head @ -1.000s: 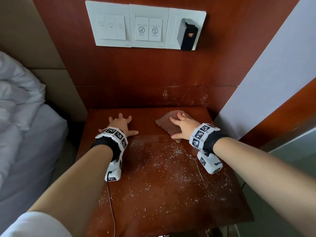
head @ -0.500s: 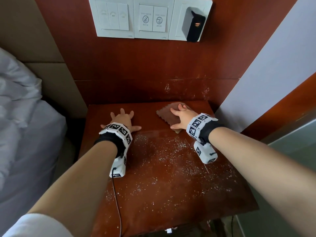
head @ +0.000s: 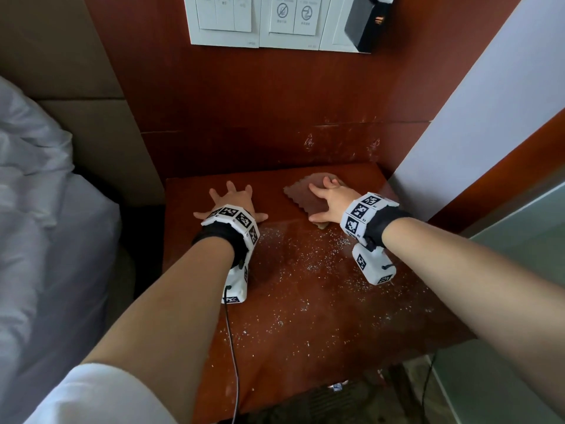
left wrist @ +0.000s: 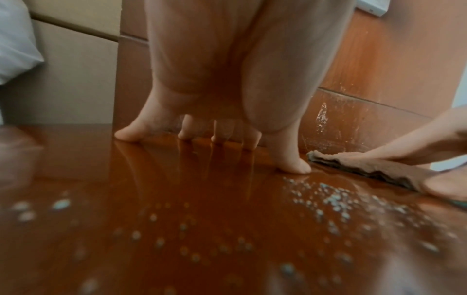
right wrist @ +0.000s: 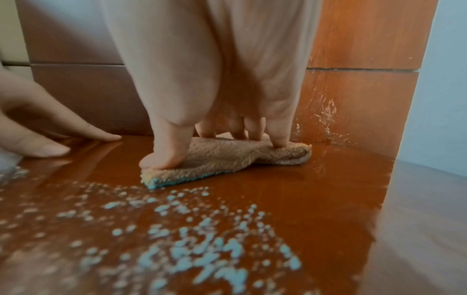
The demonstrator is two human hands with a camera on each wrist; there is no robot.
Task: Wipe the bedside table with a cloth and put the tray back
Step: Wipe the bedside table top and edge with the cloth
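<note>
A brown cloth point(head: 302, 199) point(right wrist: 222, 157) point(left wrist: 374, 165) lies folded at the back right of the red-brown bedside table point(head: 321, 316). My right hand point(head: 328, 198) point(right wrist: 217, 143) presses flat on it with spread fingers, thumb at the cloth's near edge. My left hand point(head: 232, 203) point(left wrist: 215, 137) rests on the bare tabletop at the back left, fingers spread and straight. White droplets or specks point(head: 305, 270) point(right wrist: 202, 249) cover the table's middle and front. No tray is in view.
A wood wall panel point(head: 275, 117) rises behind the table, with white switch plates point(head: 253, 19) and a black plug-in device point(head: 365, 22). A bed with white linen point(head: 46, 209) stands left. A pale wall point(head: 474, 117) closes the right. A black cable point(head: 232, 347) hangs from my left wrist.
The head camera has tilted down and drawn nearer, so the table shows lower in the view. Both hands stay at the back of the table; the cloth has barely shifted.
</note>
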